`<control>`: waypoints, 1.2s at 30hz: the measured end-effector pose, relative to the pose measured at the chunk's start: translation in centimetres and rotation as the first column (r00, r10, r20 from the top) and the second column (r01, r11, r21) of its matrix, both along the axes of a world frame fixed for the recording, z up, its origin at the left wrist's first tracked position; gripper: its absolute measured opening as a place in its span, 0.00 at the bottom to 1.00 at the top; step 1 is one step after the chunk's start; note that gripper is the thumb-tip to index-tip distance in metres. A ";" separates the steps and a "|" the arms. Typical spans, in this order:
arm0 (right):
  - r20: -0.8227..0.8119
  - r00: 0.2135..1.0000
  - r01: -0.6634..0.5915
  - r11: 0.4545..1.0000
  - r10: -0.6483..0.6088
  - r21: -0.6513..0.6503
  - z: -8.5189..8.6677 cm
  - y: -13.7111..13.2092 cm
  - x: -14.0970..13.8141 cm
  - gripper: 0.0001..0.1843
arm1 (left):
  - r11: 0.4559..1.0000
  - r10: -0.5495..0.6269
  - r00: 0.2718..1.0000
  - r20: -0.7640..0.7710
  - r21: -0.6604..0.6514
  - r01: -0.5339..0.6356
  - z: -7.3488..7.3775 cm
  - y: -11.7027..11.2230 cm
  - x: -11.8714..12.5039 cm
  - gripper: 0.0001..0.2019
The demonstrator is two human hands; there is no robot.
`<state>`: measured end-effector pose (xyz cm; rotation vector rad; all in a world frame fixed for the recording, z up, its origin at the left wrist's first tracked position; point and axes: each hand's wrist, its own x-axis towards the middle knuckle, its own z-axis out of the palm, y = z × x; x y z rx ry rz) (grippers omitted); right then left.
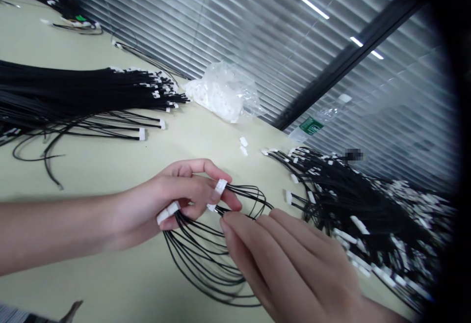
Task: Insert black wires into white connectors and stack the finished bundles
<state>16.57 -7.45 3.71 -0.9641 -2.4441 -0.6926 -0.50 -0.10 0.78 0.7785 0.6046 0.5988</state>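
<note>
A pale table (206,146) spread beneath two bare hands, with a thick bundle of black cables (55,85) to the far left and a tangled cable pile (360,190) to the right. That pile's nearness was one risk: the looped black wires (195,249), suspended between the hands above the near middle of the table, could have snagged on its loose ends. The wires also crossed one another, so a strand might have been picked out of order, and a hard pull might have loosened one from its housing.

The right hand (294,259), at near right, was curled closed, its fingertips appearing to pinch wires close to the left fingertips; its back hid most of the contact. The left hand (165,193) was partly curled, with no gap at the fingertips, which gripped a white connector (220,189). A white connector pair (168,212) was tucked against its lower fingers, where a slack hold could have let it slip. Small white pieces (244,141) lay beyond, on the table.
</note>
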 end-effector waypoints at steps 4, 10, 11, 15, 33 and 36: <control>0.044 0.998 -0.047 0.998 0.049 -0.037 0.2 0.4 0.3 0.12 | 1.000 0.006 1.000 0.023 0.007 -0.006 0.2 0.0 0.1 0.06; 0.006 0.990 -0.143 0.990 0.143 -0.012 -0.4 1.3 0.9 0.11 | 0.998 -0.046 0.999 0.029 -0.034 0.047 0.2 0.0 -0.1 0.08; 0.000 0.988 -0.155 0.988 0.155 0.010 -0.7 1.6 1.0 0.11 | 0.997 -0.058 0.998 0.035 -0.044 0.060 0.1 0.1 -0.1 0.07; -0.071 0.973 -0.209 0.967 0.221 0.148 -1.5 2.5 1.3 0.08 | 0.997 -0.014 1.000 0.000 -0.081 0.014 -0.1 0.4 0.1 0.08; -0.774 0.457 -0.037 0.861 -0.438 -0.508 -1.3 5.4 10.8 0.32 | 0.944 0.028 0.997 -0.076 0.329 -0.002 7.3 4.6 10.7 0.10; -0.771 0.284 -0.178 0.759 -0.570 -0.626 0.1 5.9 15.7 0.18 | 0.921 -0.087 0.996 0.010 0.383 0.077 8.1 4.5 14.4 0.16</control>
